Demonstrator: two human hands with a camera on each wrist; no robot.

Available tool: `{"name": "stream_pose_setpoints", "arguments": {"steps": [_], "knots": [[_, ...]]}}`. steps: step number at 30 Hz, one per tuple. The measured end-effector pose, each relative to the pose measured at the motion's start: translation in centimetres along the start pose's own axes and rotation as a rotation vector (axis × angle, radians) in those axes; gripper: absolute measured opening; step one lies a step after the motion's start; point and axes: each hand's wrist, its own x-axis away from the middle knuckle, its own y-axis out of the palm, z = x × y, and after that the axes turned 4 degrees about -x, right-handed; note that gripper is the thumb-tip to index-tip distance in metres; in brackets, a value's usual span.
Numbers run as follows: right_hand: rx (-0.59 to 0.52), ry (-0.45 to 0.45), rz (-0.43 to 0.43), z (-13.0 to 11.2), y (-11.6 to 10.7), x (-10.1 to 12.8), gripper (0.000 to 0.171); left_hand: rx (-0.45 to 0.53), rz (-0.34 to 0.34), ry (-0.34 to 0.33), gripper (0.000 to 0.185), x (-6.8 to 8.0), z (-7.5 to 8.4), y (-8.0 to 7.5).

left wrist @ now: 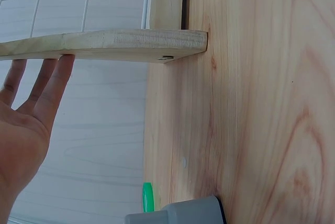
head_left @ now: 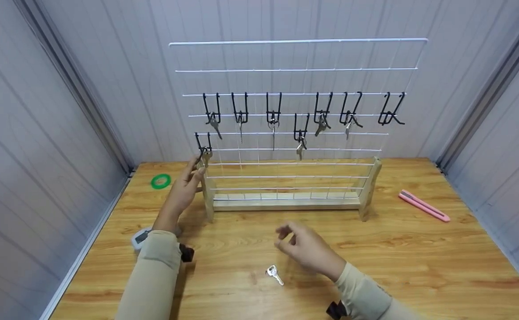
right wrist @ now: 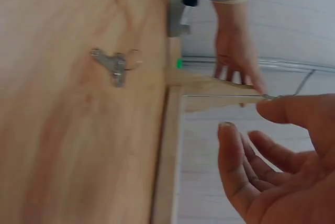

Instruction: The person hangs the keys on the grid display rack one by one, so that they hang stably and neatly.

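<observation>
My left hand [head_left: 184, 189] is at the left wooden side support [head_left: 208, 200] of a white wire rack [head_left: 286, 178]. In the left wrist view its straight fingers [left wrist: 52, 90] touch the support's outer face. Just above that hand, a key [head_left: 207, 156] hangs from a black hook [head_left: 203, 141]. My right hand [head_left: 310, 249] hovers over the table with loosely bent fingers and a gap between thumb and forefinger, holding nothing. Below and to its left, a silver key [head_left: 274, 274] lies on the wood; the right wrist view shows a ring [right wrist: 135, 59] on it.
Several black hooks with keys hang across the rack; the far-right hook [head_left: 391, 109] shows no key. Green tape [head_left: 161, 181] lies at the left, near a grey-white device [head_left: 140, 238] partly behind my left arm. A pink cutter [head_left: 424, 206] lies at the right. Panel walls enclose the table.
</observation>
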Motion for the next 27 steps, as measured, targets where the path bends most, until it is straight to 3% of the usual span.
{"name": "stream_pose_setpoints", "arguments": {"steps": [4, 7, 15, 22, 27], "knots": [[0.092, 0.022, -0.159, 1.7, 1.7, 0.0, 0.037, -0.005, 0.0, -0.006, 0.065, 0.0, -0.1, 0.0], [0.145, 0.021, -0.218, 2.5, 2.7, 0.0, 0.037, -0.012, 0.001, 0.002, 0.065, 0.0, -0.1, 0.1], [0.249, -0.008, -0.242, 2.7, 3.8, -0.5, 0.031, -0.018, 0.02, -0.011, 0.066, -0.1, -0.2, 0.1], [0.236, -0.003, -0.232, 2.4, 4.1, -0.7, 0.017, -0.011, 0.009, 0.007, 0.066, -0.1, -0.1, 0.2], [0.2, 0.061, -0.264, 2.5, 4.0, -0.7, 0.015, -0.012, 0.011, 0.01, 0.066, -0.2, -0.1, 0.1]]}}
